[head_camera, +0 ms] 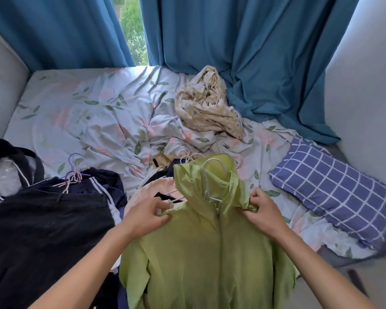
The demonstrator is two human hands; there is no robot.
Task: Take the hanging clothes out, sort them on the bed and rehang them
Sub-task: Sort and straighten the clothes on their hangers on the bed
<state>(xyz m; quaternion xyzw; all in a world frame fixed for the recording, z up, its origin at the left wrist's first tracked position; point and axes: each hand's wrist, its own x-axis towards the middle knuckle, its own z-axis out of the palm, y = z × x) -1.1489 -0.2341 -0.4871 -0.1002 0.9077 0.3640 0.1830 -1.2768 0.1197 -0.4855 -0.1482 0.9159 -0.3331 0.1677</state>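
Observation:
A light green hooded zip jacket (210, 253) lies on the near edge of the bed, on a white hanger (212, 181) whose hook shows inside the hood. My left hand (147, 216) pinches the jacket's left shoulder. My right hand (265, 214) pinches the right shoulder. A peach garment (152, 189) lies under the jacket on the left. Dark trousers (38, 237) and a navy garment with white stripes (105, 186) are piled at the left, with pink and purple hangers (73, 175) on top.
The bed has a floral sheet (94, 112). A crumpled beige dotted cloth (207, 103) lies at the back, near blue curtains (254, 52). A blue checked pillow (334, 195) lies at the right. More hangers (187, 155) poke out behind the jacket's hood.

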